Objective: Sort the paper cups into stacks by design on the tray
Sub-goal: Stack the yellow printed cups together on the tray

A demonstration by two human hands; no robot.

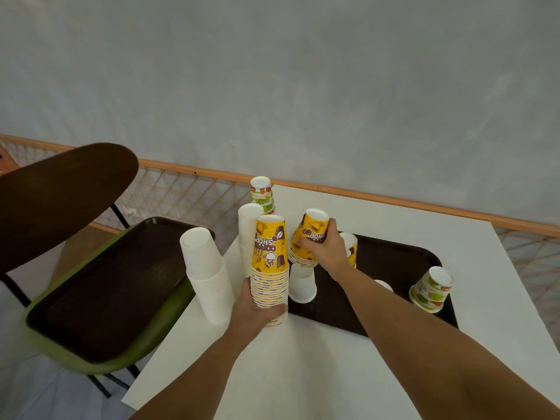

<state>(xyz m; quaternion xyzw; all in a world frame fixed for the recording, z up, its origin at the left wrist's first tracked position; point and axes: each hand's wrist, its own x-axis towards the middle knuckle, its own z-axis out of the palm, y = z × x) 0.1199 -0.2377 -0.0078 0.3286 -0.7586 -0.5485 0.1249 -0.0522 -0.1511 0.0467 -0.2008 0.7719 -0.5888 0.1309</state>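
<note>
As right hand (325, 248) grips, stack (311, 226) perhaps tilts.

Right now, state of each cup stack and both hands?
Tall yellow stack: upside down, upright, left hand grips its base.
Short yellow stack: tilted, lifted, right hand grips it.
Left white stack: upside down, free on table.
Right green-print stack: upside down on tray, untouched.

Soft, even daylight, faint shadows, sharp centre (wide-angle bending at the edges).
</note>
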